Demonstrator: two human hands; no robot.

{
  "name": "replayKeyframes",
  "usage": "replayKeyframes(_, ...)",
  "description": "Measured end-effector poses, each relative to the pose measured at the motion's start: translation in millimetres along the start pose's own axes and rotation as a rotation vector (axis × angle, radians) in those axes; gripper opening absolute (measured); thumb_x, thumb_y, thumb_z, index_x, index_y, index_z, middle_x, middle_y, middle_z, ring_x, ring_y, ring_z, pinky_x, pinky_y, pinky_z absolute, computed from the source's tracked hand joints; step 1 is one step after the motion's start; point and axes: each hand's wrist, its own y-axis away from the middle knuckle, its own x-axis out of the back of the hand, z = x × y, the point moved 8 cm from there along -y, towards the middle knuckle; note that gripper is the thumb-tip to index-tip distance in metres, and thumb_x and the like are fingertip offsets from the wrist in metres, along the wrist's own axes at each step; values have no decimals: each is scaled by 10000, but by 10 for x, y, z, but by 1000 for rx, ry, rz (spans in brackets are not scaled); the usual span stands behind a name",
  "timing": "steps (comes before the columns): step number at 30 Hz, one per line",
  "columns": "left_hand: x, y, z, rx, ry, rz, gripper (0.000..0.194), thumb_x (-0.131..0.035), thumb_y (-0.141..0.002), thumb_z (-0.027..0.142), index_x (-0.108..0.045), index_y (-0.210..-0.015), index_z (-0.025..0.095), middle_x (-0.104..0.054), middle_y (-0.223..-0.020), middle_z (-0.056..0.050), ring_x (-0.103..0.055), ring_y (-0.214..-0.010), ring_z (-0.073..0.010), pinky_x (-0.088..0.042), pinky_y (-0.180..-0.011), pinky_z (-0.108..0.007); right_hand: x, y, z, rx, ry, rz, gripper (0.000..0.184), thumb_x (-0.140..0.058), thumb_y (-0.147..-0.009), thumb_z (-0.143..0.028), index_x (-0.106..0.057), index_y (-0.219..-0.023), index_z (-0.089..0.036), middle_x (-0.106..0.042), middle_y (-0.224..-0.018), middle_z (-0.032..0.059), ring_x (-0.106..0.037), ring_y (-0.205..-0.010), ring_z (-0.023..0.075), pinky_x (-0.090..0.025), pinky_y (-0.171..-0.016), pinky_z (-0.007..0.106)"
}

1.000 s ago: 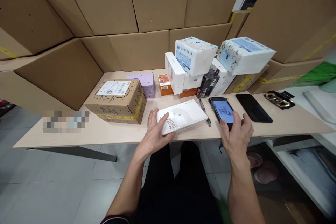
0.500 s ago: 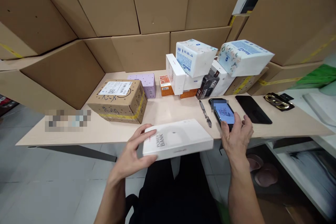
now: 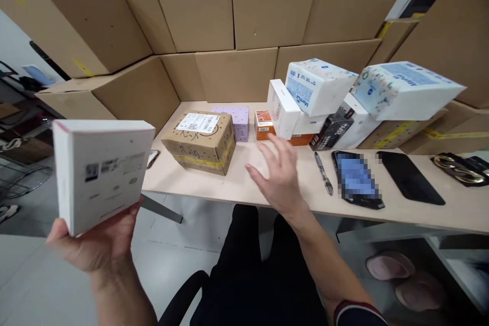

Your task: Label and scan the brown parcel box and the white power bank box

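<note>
Held up at the far left is a white power bank box (image 3: pixel 109 178), its printed back face turned toward me. My left hand (image 3: pixel 103 242) grips it from below, thumb on the left side and the other fingers mostly hidden behind. My right hand (image 3: pixel 280 181) hovers over the table (image 3: pixel 206 186) near its front edge, fingers spread and holding nothing. Beyond its fingertips stand a small orange box (image 3: pixel 263 125) and an upright white box (image 3: pixel 282 109). To its right lie a pen (image 3: pixel 323 173) and a phone (image 3: pixel 359 178) with a lit, blurred screen.
A taped cardboard parcel (image 3: pixel 202 145) stands left of centre, a purple box (image 3: pixel 240 122) behind it. Tissue packs (image 3: pixel 321 86) top the pile at right. A dark flat phone-shaped slab (image 3: pixel 410 175) and scissors (image 3: pixel 454 168) lie farther right. Cardboard walls (image 3: pixel 237 76) enclose the back.
My left hand has carried the power bank box left and up, turning its back face toward me. My right hand has left the phone and moved left, fingers spread. The view has shifted left.
</note>
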Motion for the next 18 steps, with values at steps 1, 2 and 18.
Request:
replayKeyframes(1, 20, -43, -38, -11, 82, -3, 504, -449, -774, 663, -695, -1138, 418, -724, -1230, 26, -607, -1165, -339, -572, -749, -438, -195, -113, -120, 56, -57, -79, 533, -570, -944, -477, -489, -1429, -272, -493, -1497, 141, -428, -1413, 351, -369, -1160, 611)
replayKeyframes(2, 60, -88, -104, -10, 135, 17, 485, -466, -781, 629, -694, -1129, 380, -715, -1241, 14, -611, -1134, -318, -566, -703, -387, -382, -215, -226, 102, -95, -154, 571, -572, -943, -490, -469, -1455, -260, -460, -1543, 137, -382, -1454, 352, -347, -1177, 616)
replayKeyframes(18, -362, -893, -900, 160, -8, 255, 416, -535, -839, 493, -584, -1143, 213, -602, -1033, -42, -563, -725, -120, -428, -554, -204, -568, -304, 97, 117, -297, -343, 594, -670, -913, -357, -491, -1471, -257, -518, -1535, 77, -485, -1410, 291, -413, -1185, 577)
